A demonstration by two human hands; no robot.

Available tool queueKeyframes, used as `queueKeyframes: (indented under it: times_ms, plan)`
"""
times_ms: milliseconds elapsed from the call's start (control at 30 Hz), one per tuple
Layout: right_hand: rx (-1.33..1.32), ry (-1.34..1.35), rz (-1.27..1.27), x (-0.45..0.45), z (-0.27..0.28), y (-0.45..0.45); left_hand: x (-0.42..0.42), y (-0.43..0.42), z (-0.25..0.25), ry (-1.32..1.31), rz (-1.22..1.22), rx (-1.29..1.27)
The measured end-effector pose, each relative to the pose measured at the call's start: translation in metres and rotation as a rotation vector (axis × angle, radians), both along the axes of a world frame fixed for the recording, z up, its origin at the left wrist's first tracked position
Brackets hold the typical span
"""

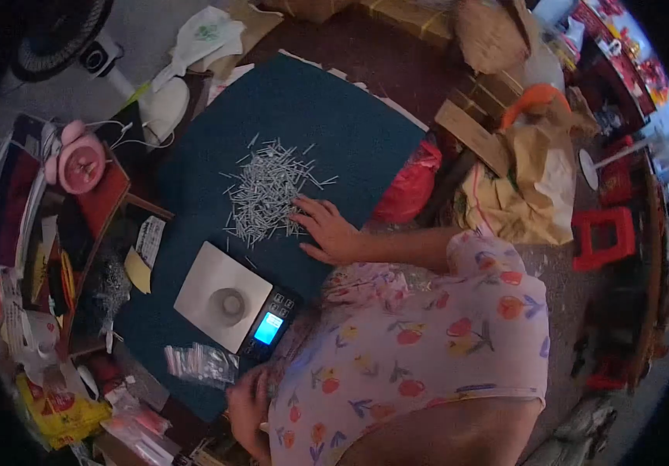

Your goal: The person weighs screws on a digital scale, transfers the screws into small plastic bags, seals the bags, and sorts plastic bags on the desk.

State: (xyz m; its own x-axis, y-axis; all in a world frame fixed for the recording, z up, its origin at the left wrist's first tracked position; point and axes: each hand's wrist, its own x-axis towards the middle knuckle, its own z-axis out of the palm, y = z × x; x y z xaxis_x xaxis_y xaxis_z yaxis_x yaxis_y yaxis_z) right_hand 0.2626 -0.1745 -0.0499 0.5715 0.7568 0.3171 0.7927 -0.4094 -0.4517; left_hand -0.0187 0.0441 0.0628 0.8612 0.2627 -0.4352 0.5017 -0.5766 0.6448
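A loose pile of thin grey metal nail-like pins (268,190) lies on the dark green table covering (334,116). My right hand (331,233) rests at the pile's near edge, fingers spread and fingertips touching the outer pins. Close by stands a digital scale (195,291) with a lit blue display (269,328). On its plate sits a small round dish (231,305); its contents are too dim to make out. Clear plastic zip bags (202,365) lie beside the scale. My left hand (249,408) is at the table edge near these bags, its fingers dim and blurred.
A pink alarm clock (82,163) and a cluttered open box (105,233) flank the table on the left. A fan (59,39) stands at the upper left. Across are a red plastic bag (408,186), a brown paper sack (532,186) and a red stool (604,237).
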Motion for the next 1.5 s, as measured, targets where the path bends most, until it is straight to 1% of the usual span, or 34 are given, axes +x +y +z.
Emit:
queueKeyframes:
  times_ms: [100,200,267,333,400,500,567,633,700,733,833,933,1000,1100,1133,1200,1267,1300,1333,1400,1467,1500]
  plan:
    - [0.008,-0.03,0.004,0.0,-0.004,0.0,0.025,-0.011,0.039,-0.343,-0.065,-0.038]
    - [0.031,-0.042,0.007,-0.003,-0.004,-0.002,0.063,-0.033,0.082,-0.681,-0.454,-0.188]
    - [0.043,-0.051,0.01,0.0,-0.004,-0.002,0.085,-0.05,0.104,-0.683,-0.848,-0.488]
    - [0.041,-0.054,0.018,0.0,-0.005,-0.002,0.109,-0.087,0.121,-0.778,-1.162,-0.52]
    - [0.023,-0.017,-0.013,-0.003,-0.001,-0.002,0.121,-0.12,0.132,-0.924,-1.148,-0.608]
    - [-0.006,0.023,-0.022,-0.004,0.003,-0.001,0.13,-0.141,0.145,-0.933,-1.285,-0.483]
    - [-0.016,0.022,-0.008,-0.002,0.001,0.0,0.13,-0.154,0.133,-1.098,-1.112,-0.534]
    - [-0.032,0.011,0.005,-0.002,0.001,0.002,0.134,-0.156,0.125,-1.214,-1.039,-0.564]
    - [-0.067,0.015,-0.005,-0.003,0.008,0.002,0.14,-0.154,0.123,-1.279,-1.068,-0.591]
    - [-0.069,0.022,0.007,-0.002,0.008,0.002,0.141,-0.159,0.121,-1.453,-1.082,-0.506]
    - [-0.064,0.038,0.014,-0.002,0.004,0.001,0.145,-0.157,0.121,-1.401,-1.183,-0.602]
    - [-0.047,0.034,0.017,0.0,0.001,0.001,0.152,-0.144,0.126,-1.221,-1.29,-0.818]
    - [-0.06,0.051,0.013,0.001,0.001,0.002,0.155,-0.132,0.13,-1.028,-1.363,-1.033]
    - [-0.024,0.057,0.027,0.005,-0.004,-0.004,0.155,-0.1,0.125,-0.638,-1.398,-1.396]
    - [-0.045,0.053,0.038,0.008,0.0,-0.008,0.154,-0.085,0.119,-0.558,-1.358,-1.476]
    - [-0.088,0.052,0.058,0.022,0.014,-0.011,0.151,-0.05,0.096,-0.553,-1.185,-1.527]
    - [-0.069,0.083,0.02,0.047,0.027,-0.009,0.135,-0.011,0.056,-0.767,-0.78,-1.292]
    - [-0.018,0.048,0.044,0.066,0.027,-0.007,0.112,0.003,0.035,-0.625,-0.485,-1.229]
    - [0.031,0.017,0.073,0.085,0.026,-0.006,0.089,0.008,0.026,-0.602,-0.208,-1.261]
    - [-0.002,0.133,-0.002,0.112,0.032,0.005,0.052,0.001,-0.002,-0.743,0.094,-1.201]
    - [-0.109,0.103,-0.037,0.127,0.04,0.023,0.022,-0.012,-0.014,-0.762,0.336,-1.096]
    - [-0.158,0.085,-0.055,0.133,0.041,0.033,0.01,-0.018,-0.018,-0.749,0.42,-1.012]
